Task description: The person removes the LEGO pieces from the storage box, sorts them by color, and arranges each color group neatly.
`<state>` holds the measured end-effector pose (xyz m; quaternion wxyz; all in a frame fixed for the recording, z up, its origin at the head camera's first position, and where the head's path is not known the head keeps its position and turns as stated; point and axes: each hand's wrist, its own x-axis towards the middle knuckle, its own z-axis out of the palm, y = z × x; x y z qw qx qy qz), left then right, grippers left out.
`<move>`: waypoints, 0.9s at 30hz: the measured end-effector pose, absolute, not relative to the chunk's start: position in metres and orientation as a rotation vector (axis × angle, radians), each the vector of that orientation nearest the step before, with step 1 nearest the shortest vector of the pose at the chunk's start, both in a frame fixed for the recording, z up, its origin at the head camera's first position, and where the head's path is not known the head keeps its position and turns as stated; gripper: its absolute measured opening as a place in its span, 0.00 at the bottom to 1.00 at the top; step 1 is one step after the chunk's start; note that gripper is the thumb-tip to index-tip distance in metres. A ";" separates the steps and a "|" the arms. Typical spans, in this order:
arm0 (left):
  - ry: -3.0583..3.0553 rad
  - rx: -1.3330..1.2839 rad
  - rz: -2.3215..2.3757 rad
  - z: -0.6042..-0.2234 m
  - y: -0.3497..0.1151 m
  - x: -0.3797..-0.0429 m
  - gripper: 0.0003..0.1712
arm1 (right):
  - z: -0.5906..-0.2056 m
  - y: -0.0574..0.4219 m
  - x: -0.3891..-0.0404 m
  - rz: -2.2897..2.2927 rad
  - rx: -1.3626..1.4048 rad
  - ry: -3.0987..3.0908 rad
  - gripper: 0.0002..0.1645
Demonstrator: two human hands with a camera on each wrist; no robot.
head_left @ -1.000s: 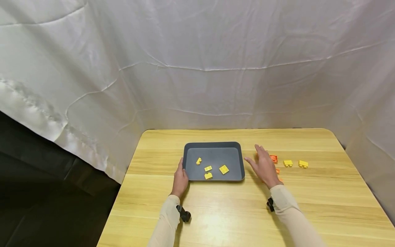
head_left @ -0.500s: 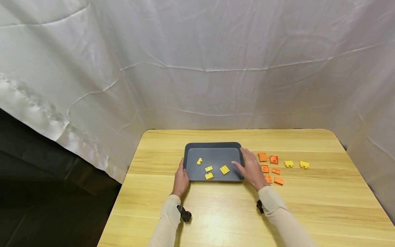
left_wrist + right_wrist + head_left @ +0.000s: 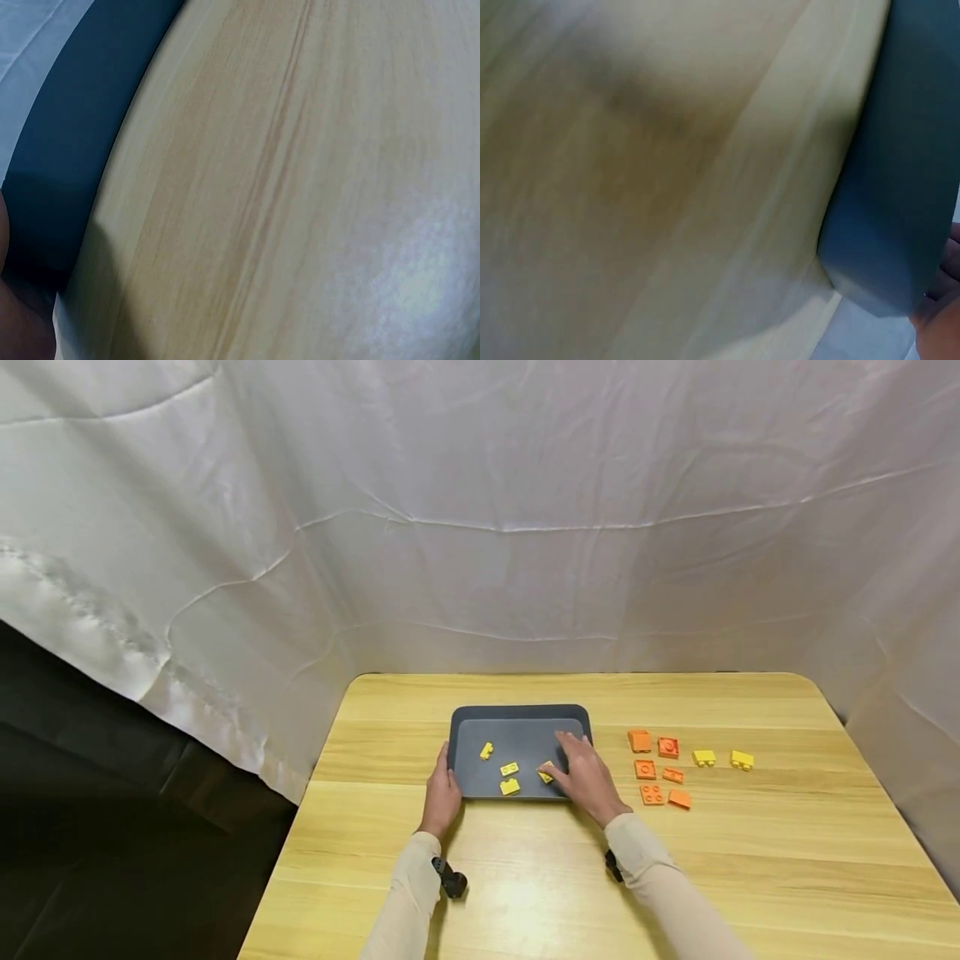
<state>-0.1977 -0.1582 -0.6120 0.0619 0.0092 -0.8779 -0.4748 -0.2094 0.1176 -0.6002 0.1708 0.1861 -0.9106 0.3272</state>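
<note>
A dark grey tray (image 3: 517, 735) lies on the wooden table. My left hand (image 3: 441, 795) holds it at its left side, near the front corner; in the left wrist view only a bit of that hand shows beside the tray wall (image 3: 82, 127). Over the tray's right part is my right hand (image 3: 588, 779), fingers spread. Its thumb lies over a square yellow toy brick (image 3: 545, 776), partly covering it; whether they touch is unclear. Three smaller yellow bricks lie in the tray: one upper left (image 3: 487, 751), a two-stud one (image 3: 509, 769), and one near the front wall (image 3: 510, 787).
Several orange bricks lie right of the tray, among them a four-stud one (image 3: 652, 795) and a tall one (image 3: 639, 741). Farther right are two yellow bricks, one nearer (image 3: 704, 758) and one beyond (image 3: 742, 761). A pale curtain (image 3: 525, 593) hangs behind the table (image 3: 787, 860).
My right hand has moved left from beside the orange bricks, across the tray's right rim, to the square yellow brick. The orange bricks are now uncovered. My left hand stays at the tray.
</note>
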 end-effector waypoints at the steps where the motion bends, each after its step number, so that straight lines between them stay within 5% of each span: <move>1: -2.653 0.026 -1.437 -0.612 -0.158 -0.198 0.31 | -0.601 0.116 -0.210 0.928 0.534 -2.597 0.44; 27: -2.636 0.031 -1.461 -0.611 -0.158 -0.197 0.31 | -0.601 0.104 -0.216 0.904 0.609 -2.831 0.39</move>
